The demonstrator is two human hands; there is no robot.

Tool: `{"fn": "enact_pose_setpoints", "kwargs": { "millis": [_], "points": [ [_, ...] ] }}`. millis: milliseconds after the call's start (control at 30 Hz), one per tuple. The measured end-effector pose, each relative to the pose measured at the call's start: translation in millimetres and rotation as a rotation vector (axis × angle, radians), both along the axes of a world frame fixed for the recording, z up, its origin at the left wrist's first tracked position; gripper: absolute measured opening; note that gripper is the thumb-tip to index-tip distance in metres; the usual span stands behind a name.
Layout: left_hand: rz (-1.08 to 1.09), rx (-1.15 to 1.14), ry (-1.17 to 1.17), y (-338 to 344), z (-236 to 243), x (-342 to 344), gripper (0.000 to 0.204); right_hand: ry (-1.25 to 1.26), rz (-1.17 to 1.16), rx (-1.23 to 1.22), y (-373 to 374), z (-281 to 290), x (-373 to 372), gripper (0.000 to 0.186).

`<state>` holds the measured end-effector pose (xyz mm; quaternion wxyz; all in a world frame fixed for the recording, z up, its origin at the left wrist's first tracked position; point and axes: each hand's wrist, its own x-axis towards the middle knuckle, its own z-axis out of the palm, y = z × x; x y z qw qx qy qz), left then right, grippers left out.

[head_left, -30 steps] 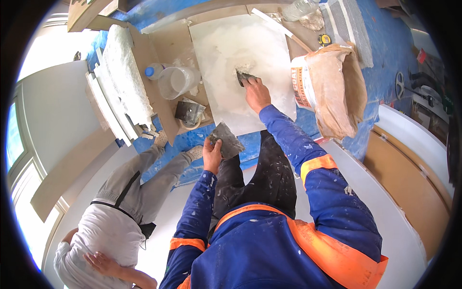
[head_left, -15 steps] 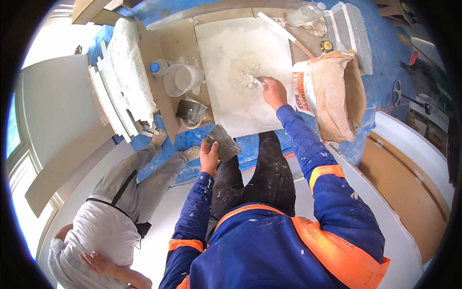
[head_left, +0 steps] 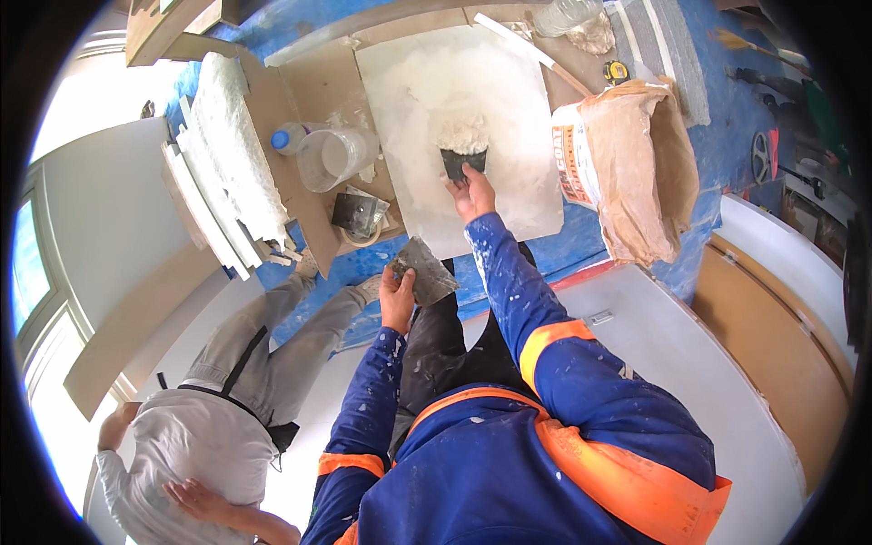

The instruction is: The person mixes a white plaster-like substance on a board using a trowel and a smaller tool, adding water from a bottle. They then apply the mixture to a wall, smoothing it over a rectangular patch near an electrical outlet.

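Observation:
My right hand [head_left: 472, 191] grips a dark flat scraper [head_left: 461, 164], its blade against a lumpy mound of off-white compound [head_left: 463, 133] on the pale board [head_left: 409, 100]. My left hand [head_left: 397, 295] holds a larger grey, smeared square metal blade [head_left: 430, 272] in front of my legs, apart from the board. Beside the board on the left are a clear plastic tub [head_left: 331, 159] and dark blades [head_left: 354, 211] lying by a tape roll. A torn brown paper sack [head_left: 661, 173] lies at the board's right.
A person in a pale shirt [head_left: 204, 427] is at lower left. White strips [head_left: 232, 168] lean at left. A blue-capped bottle [head_left: 287, 138], yellow tape measure [head_left: 616, 73] and long stick [head_left: 536, 54] lie around the board. Blue sheeting [head_left: 690, 254] covers the floor. Brown panels [head_left: 754, 336] stand at right.
My right hand first moved right, then came back left and lower, with the scraper's dark face now showing below the mound. The other person's arm at far lower left has shifted slightly.

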<state>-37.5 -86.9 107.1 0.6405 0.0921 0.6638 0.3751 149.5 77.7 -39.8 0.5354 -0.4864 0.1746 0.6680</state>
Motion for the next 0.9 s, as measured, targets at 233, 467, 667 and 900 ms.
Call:
{"fn": "enact_pose_setpoints", "kwargs": {
  "millis": [233,467,667,900],
  "points": [
    [0.039,0.06,0.054,-9,-12,-5,0.027,-0.657,0.379,-0.074,78,69,28,0.014],
    [0.066,0.0,-0.022,-9,-5,6,0.028,-1.928,1.166,0.448,89,96,39,0.03],
    [0.114,0.019,-0.023,-9,-4,6,0.026,-2.038,1.464,0.687,46,85,41,0.037],
    [0.104,-0.021,0.009,2,-3,7,0.028,-2.124,1.452,0.644,106,93,61,0.038]
  ]
}}
